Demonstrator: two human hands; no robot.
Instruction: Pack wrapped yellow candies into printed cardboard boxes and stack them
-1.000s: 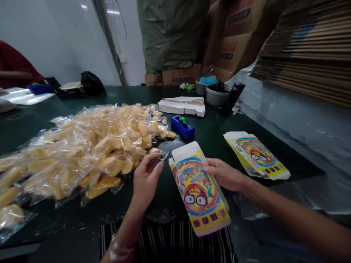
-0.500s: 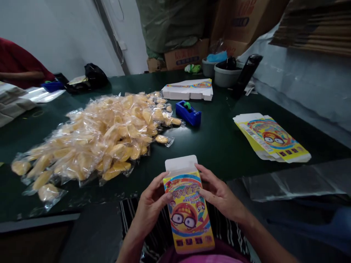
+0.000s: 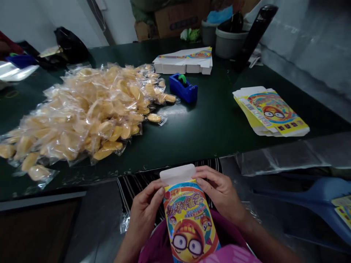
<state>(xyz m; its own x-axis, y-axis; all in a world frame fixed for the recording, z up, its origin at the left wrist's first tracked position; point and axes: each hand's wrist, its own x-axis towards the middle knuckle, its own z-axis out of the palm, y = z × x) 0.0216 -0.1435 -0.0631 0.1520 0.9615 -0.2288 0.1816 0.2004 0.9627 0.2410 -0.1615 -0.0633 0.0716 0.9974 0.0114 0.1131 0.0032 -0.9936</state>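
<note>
At lower centre, my left hand [image 3: 145,208] and right hand [image 3: 221,191] pinch the box [image 3: 188,223] beside its open flap [image 3: 177,175], which probably needs tucking.

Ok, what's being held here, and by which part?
A yellow cartoon box, by opposite edges near its open white flap: left grip on one, right grip on the other.

Dark green table [image 3: 208,135], bagged yellow pieces [image 3: 90,113] heaped at left, blue tape dispenser [image 3: 183,89], stacked white cardboard [image 3: 182,68], grey buckets [image 3: 229,44], flattened printed boxes [image 3: 274,112] at right
</note>
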